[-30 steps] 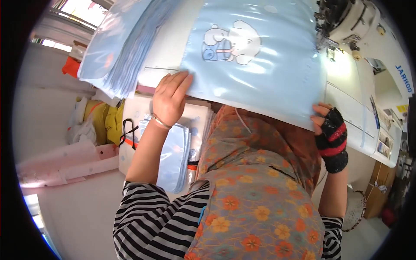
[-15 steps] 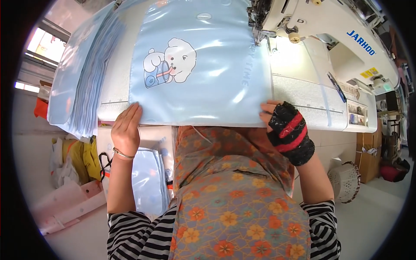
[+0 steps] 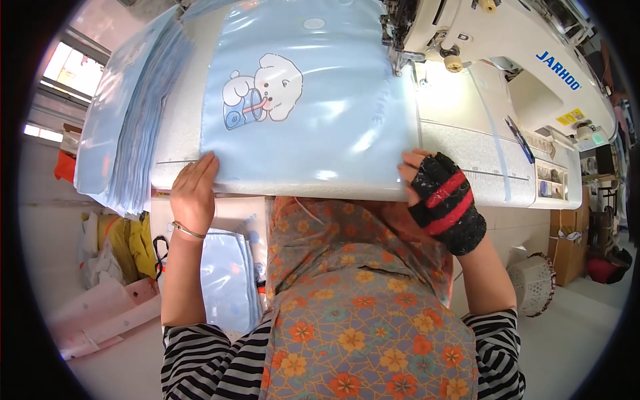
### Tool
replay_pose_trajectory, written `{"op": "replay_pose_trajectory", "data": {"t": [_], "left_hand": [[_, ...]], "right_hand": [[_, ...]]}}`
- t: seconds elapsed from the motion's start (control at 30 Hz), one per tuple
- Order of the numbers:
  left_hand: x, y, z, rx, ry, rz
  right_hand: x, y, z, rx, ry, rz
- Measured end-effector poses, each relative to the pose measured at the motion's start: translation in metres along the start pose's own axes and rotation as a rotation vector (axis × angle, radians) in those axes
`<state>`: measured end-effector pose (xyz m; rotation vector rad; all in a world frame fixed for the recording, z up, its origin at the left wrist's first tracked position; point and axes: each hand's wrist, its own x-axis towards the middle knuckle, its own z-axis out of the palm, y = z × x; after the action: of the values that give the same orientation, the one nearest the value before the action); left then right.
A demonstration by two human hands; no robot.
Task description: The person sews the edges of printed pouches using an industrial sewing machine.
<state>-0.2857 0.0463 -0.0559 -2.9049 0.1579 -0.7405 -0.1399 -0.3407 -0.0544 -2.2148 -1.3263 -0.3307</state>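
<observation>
A glossy light-blue plastic sheet (image 3: 327, 143), possibly a bag, lies on the sewing machine's white bed, printed with a white cartoon dog (image 3: 277, 87). At its near left corner my bare left hand (image 3: 195, 190) rests with straight fingers flat along the edge; its thumb is hidden. My right hand (image 3: 443, 200), in a black-and-red fingerless glove, touches the near right edge, fingertips on the sheet and thumb apart below them. The sewing machine (image 3: 520, 73) stands at the right, its needle and foot area (image 3: 403, 57) beside the sheet's far right edge.
A thick stack of similar blue sheets (image 3: 130, 127) hangs at the left of the bed. More blue sheets (image 3: 227, 280) lie below, beside my apron. A pen-like tool (image 3: 520, 140) and a small parts tray (image 3: 551, 181) are at the right; a white basket (image 3: 533, 283) stands on the floor.
The blue sheet has slid slightly away from me across the bed, and both hands have moved along with it. A little more of the bed's near edge shows.
</observation>
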Motion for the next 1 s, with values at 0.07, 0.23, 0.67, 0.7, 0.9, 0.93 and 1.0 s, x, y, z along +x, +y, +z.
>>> {"op": "replay_pose_trajectory", "data": {"t": [0.07,0.23,0.67,0.7,0.9,0.93,1.0], "left_hand": [[0.006,-0.003,0.004,-0.008,-0.002,0.003],[0.023,-0.012,0.012,-0.018,0.009,0.004],[0.085,-0.06,0.062,-0.076,-0.014,-0.034],[0.089,-0.062,0.065,-0.072,-0.015,-0.027],[0.095,-0.062,0.073,-0.023,-0.031,-0.059],[0.094,-0.061,0.072,-0.022,-0.032,-0.058],[0.092,-0.057,0.068,0.001,-0.036,-0.07]], "right_hand": [[0.002,0.004,0.003,-0.024,0.005,0.0],[0.013,0.014,0.003,-0.06,-0.014,-0.003],[0.055,0.048,0.021,-0.172,-0.059,0.047],[0.057,0.051,0.023,-0.188,-0.063,0.058],[0.062,0.055,0.025,-0.236,-0.099,0.094],[0.062,0.055,0.025,-0.234,-0.098,0.095],[0.06,0.056,0.022,-0.175,-0.068,0.088]]}}
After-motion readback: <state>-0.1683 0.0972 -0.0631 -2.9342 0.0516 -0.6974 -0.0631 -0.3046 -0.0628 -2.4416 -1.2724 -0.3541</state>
